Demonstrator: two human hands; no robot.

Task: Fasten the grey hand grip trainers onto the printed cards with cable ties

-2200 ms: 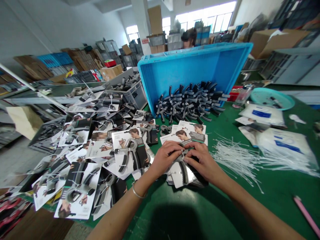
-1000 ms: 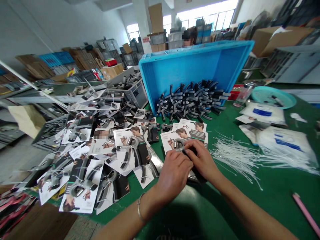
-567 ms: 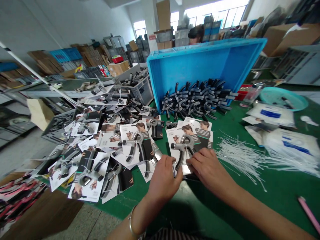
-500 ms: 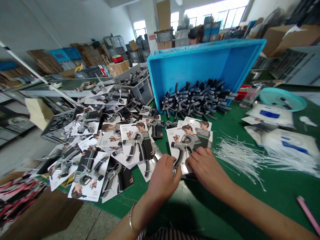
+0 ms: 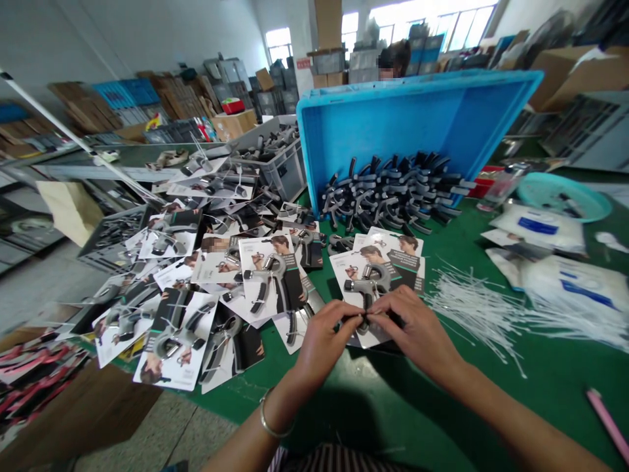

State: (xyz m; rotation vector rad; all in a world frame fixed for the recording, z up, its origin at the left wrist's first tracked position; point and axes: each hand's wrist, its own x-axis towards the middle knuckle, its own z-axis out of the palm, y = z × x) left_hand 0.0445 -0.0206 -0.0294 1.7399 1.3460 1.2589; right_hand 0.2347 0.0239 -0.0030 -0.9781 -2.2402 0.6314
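Observation:
A grey and black hand grip [image 5: 369, 283] lies on a printed card [image 5: 344, 265] in front of me. Over the lower end of its handle, my left hand [image 5: 330, 334] and my right hand [image 5: 407, 321] meet fingertip to fingertip. Both hands are closed in a pinch; whatever thin thing is between the fingertips is too small to make out. Another card [image 5: 410, 262] sits partly under the first one. To the right is a loose pile of white zip ties [image 5: 472, 305]. Many cards with hand grips [image 5: 270, 278] are heaped on the left.
A blue crate [image 5: 393, 124] tipped on its side holds many hand grips behind the cards. Grey bins [image 5: 285, 170] stand at the left. White bags [image 5: 538, 226], a turquoise basin [image 5: 565, 190] and a pink stick [image 5: 608, 423] are at the right. A person's head [image 5: 394, 59] shows behind the crate.
My hands have come together over the handle's lower end, fingertips now meeting. Before, they were apart, at the left and right sides of the card. The view has shifted slightly.

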